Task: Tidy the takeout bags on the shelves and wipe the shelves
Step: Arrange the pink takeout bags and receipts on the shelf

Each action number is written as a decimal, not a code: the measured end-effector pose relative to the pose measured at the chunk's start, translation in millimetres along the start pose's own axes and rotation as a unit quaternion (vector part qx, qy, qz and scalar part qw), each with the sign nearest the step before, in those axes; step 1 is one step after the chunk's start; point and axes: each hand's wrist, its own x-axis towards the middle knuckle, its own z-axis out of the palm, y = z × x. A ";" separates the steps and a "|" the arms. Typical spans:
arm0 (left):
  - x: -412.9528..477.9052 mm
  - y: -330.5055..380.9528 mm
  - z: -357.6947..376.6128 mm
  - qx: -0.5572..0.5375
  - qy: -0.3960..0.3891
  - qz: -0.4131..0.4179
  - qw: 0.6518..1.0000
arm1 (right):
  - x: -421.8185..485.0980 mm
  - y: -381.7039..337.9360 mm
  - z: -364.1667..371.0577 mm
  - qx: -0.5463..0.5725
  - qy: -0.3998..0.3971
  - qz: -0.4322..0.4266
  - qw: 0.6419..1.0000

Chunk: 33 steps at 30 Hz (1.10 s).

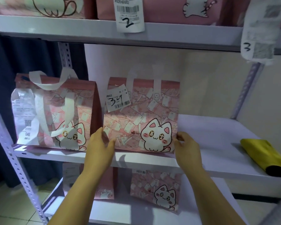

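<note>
Gripping pink bag side edges, left hand, right hand, open shelf rightward.

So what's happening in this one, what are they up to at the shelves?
A person is holding the pink cat takeout bag tagged 34 by its bottom corners, with the left hand at its lower left and the right hand at its lower right. The bag stands upright on the middle shelf, beside a second pink cat bag. A yellow cloth lies untouched at the shelf's right end.
</note>
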 end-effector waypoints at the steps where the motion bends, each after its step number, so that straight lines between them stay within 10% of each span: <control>1: 1.3 1.3 3.1 0.001 -0.001 -0.001 1.000 | 1.5 3.8 -4.2 0.005 0.014 0.010 1.000; 22: -49.5 104.0 120.1 -0.171 -0.188 0.096 0.963 | 11.3 68.7 -151.4 -0.042 0.152 0.051 0.986; 33: -48.7 92.5 83.5 -0.153 -0.138 0.081 0.975 | -14.6 48.7 -142.3 -0.057 0.190 -0.015 0.980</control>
